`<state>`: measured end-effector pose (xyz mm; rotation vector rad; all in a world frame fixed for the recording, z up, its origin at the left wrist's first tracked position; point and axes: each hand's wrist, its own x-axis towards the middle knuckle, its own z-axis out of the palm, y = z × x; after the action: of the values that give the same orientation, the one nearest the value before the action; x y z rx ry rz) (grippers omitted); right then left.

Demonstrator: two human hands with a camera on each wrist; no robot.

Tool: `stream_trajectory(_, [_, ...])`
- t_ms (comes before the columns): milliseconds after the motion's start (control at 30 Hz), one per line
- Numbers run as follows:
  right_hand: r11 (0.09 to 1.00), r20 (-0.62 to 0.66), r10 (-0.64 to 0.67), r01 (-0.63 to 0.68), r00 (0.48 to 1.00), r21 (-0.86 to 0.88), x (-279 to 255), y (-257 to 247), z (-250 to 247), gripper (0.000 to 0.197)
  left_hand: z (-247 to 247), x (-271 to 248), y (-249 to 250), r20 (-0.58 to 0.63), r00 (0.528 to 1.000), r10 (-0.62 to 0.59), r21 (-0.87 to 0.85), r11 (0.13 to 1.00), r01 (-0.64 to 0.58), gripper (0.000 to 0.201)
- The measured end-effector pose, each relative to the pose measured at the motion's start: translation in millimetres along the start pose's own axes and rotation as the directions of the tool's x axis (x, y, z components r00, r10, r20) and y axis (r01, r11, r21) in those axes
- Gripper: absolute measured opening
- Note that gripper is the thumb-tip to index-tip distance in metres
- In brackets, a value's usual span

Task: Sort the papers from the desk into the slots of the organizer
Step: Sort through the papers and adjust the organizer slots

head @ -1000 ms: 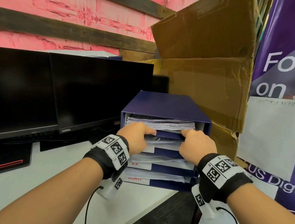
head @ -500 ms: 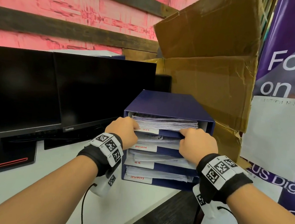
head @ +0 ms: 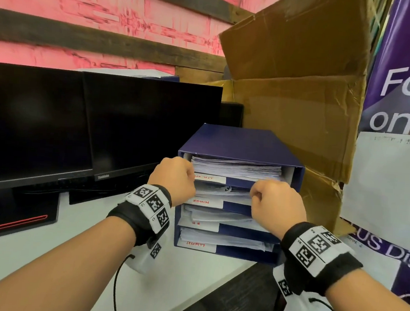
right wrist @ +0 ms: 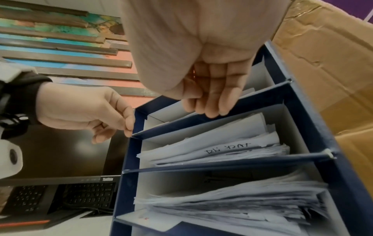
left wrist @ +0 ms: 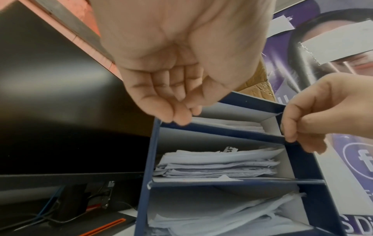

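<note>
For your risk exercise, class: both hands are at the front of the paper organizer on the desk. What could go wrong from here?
1. The organizer stands near the desk edge; tugging its top shelf could slide it off.
2. The left hand and right hand are curled at that thin shelf's front edge, which may bend or tear.
3. The papers below lie uneven and jut forward; a jolt could spill them.

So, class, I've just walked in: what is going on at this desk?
A person is working at a blue organizer on a white desk, beside two dark monitors. Both hands are at its top shelf edge: the left hand at the left end, the right hand further right, fingers curled over the edge. All four slots visible hold stacks of papers. Neither hand holds a loose sheet.
</note>
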<state>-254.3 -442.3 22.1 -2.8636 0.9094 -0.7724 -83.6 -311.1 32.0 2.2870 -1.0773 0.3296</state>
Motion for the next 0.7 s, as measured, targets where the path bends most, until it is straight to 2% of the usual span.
stream_trajectory(133, [0.999,0.093,-0.026,0.028,0.995,-0.019,-6,10,11,0.025,8,-7,4,0.218,0.976,-0.007,0.148,0.989,-0.026,0.018])
stream_trajectory(267, [0.985,0.229,-0.106,0.134,0.968,-0.107,-11,23,21,0.038,24,-6,4,0.327,0.945,0.006,0.239,0.967,-0.089,0.026])
stream_trajectory(367, [0.976,0.249,-0.126,0.165,0.960,-0.145,-10,32,24,0.049,33,-1,5,0.410,0.912,-0.005,0.245,0.964,-0.105,0.032])
stream_trajectory(433, [0.974,0.242,-0.128,0.169,0.962,-0.154,-9,37,27,0.052,39,2,6,0.441,0.897,-0.018,0.210,0.974,-0.084,0.029])
stream_trajectory(500, [0.970,0.239,-0.141,0.183,0.961,-0.163,-9,41,30,0.052,45,6,6,0.443,0.897,-0.020,0.200,0.977,-0.078,0.009])
stream_trajectory(533, [0.968,0.243,-0.147,0.190,0.959,-0.162,-9,43,32,0.052,46,8,6,0.442,0.896,-0.032,0.212,0.975,-0.070,0.008])
stream_trajectory(700, [0.955,0.257,-0.165,0.219,0.952,-0.199,-5,44,42,0.049,57,14,5,0.461,0.887,-0.018,0.272,0.954,-0.122,0.033])
